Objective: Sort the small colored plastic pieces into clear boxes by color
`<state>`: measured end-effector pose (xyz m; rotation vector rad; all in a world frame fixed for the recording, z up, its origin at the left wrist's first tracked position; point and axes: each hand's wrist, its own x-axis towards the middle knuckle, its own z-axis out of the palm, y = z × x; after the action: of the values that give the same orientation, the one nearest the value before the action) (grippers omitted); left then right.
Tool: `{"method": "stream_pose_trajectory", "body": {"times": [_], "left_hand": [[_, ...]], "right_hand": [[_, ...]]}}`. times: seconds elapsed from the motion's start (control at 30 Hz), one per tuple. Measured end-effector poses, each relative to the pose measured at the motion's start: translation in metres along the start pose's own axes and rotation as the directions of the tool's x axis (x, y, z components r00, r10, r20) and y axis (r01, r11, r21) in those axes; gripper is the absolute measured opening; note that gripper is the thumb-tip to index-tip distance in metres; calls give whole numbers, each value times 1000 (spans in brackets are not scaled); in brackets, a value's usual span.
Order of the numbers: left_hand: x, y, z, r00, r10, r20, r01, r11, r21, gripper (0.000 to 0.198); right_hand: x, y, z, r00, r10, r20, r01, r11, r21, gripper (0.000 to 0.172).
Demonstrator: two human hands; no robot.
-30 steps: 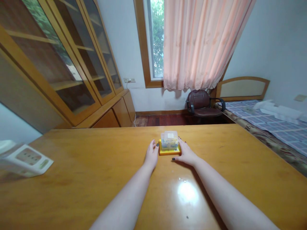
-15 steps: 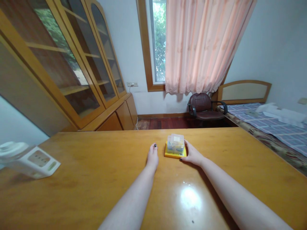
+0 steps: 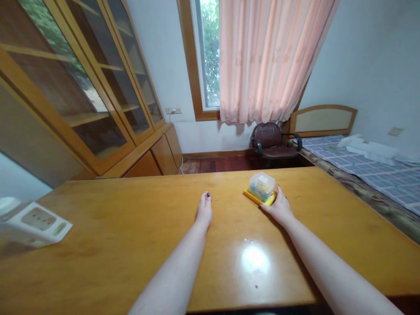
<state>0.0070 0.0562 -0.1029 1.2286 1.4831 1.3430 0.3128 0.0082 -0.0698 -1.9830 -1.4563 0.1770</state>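
The wooden tabletop [image 3: 114, 227] filled the lower half of the view, glossy, with a bright patch of reflected light between your forearms. Behind its far left corner stood a tall wooden cabinet [image 3: 82, 100] with glass doors and bare shelves. A pink curtain [image 3: 262, 61] hung over most of the window [image 3: 210, 52] on the far wall. To the right, past the tabletop's edge, lay a bed [image 3: 377, 175] under a checked blue cover, with a dark brown armchair [image 3: 274, 142] at its head, below the curtain. A white carton [image 3: 33, 223] with green print lay at the tabletop's left edge, well apart from both hands.

Your left hand [image 3: 204, 211] lay flat on the tabletop, palm down, fingers straight and held together, with nothing in it. It was near the middle of the far half and well apart from the small box.

Your right hand [image 3: 280, 209] rested on the tabletop to the right of the left one. Its fingers were loosely curved against the near right side of the small box. Whether they clasped the box or only touched it could not be told.

The clear plastic box [image 3: 261, 186], with coloured contents too small to make out, sat on a flat yellow base [image 3: 254, 197]. The pair stood turned at an angle, near the far edge, right of centre.
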Motion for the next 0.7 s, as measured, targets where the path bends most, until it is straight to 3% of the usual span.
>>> {"method": "stream_pose_trajectory", "body": {"times": [0.23, 0.47, 0.7], "left_hand": [[0, -1, -1, 1000, 16, 20, -15, 1000, -6, 37], [1, -3, -2, 1000, 4, 19, -4, 1000, -20, 36], [2, -4, 0, 1000, 3, 19, -3, 1000, -24, 36]], "right_hand": [[7, 8, -3, 952, 233, -198, -254, 963, -89, 120], [15, 16, -4, 910, 288, -299, -324, 943, -77, 119], [19, 21, -5, 885, 332, -325, -383, 918, -104, 120]]}}
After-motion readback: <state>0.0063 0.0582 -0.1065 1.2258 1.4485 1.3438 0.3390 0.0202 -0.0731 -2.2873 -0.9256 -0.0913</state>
